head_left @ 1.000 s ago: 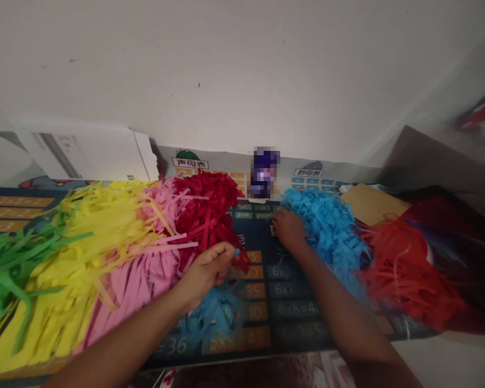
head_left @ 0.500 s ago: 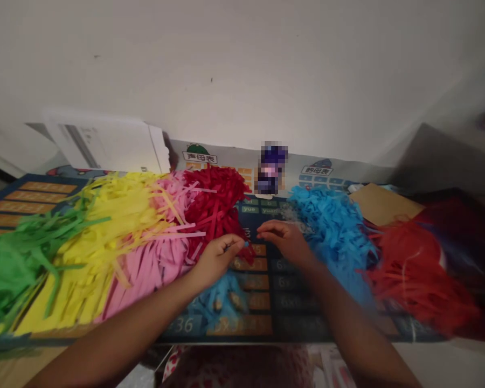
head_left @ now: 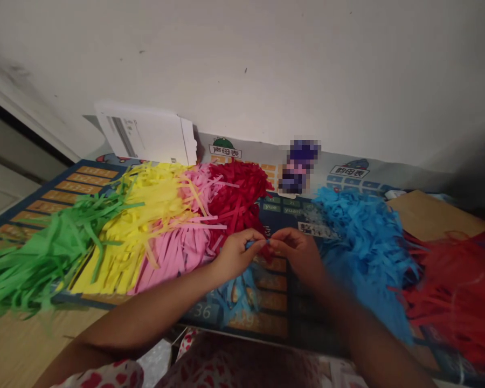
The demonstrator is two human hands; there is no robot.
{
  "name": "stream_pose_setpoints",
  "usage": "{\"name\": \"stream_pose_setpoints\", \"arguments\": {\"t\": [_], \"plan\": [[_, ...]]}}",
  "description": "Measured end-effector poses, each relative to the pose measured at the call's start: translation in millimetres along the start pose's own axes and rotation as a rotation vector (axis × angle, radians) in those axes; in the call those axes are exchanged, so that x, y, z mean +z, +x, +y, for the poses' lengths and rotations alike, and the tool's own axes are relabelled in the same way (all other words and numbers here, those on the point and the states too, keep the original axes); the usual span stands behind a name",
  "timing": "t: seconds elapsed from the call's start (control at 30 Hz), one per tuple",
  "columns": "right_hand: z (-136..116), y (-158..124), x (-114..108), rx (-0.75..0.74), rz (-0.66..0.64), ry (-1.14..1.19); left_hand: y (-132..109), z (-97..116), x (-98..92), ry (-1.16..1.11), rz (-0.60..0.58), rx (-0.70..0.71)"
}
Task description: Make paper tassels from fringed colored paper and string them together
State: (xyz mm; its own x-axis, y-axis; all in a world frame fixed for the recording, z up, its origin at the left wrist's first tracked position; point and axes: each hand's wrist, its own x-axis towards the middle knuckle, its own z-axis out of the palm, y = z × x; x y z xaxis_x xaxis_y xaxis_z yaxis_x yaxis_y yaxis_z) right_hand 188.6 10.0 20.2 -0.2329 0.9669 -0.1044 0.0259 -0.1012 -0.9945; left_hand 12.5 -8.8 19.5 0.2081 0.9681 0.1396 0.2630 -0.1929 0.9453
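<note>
My left hand and my right hand meet at the fingertips above a printed multiplication mat. Between them, both pinch a small blue paper strip, mostly hidden by my fingers. A bunch of blue paper fringe lies just below my left hand. Dark red fringe sits just beyond that hand, and pink fringe lies to its left. A larger blue fringe lies right of my right hand.
Yellow fringe and green fringe spread left, and red fringe lies far right. Beyond stand a white envelope, kraft paper, a pixelated object and a white wall.
My hands have come together, from apart to fingertips meeting on the blue strip. The whole scene has shifted right and lower in view, showing more floor and my patterned clothing.
</note>
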Motion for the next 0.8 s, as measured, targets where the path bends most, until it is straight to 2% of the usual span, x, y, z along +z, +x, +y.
{"name": "stream_pose_setpoints", "arguments": {"t": [0.13,0.2,0.37,0.6,0.8], "plan": [[1.0,-1.8,0.0,-0.068,0.001,-0.119,-2.5,-0.3,-2.1,0.201,-0.032,0.081],[1.2,-2.6,-0.8,-0.090,0.000,-0.148,-4.0,0.8,-3.9,0.239,-0.044,0.071],[2.6,-2.8,-0.5,-0.098,-0.030,-0.201,-5.5,4.3,-6.5,0.279,-0.072,0.050],[6.2,3.3,-3.0,0.017,-0.108,0.024,-4.5,5.1,-9.3,0.174,-0.107,0.092],[1.5,1.3,-5.1,0.006,-0.155,-0.092,-2.7,4.3,-10.4,0.238,-0.079,0.179]]}}
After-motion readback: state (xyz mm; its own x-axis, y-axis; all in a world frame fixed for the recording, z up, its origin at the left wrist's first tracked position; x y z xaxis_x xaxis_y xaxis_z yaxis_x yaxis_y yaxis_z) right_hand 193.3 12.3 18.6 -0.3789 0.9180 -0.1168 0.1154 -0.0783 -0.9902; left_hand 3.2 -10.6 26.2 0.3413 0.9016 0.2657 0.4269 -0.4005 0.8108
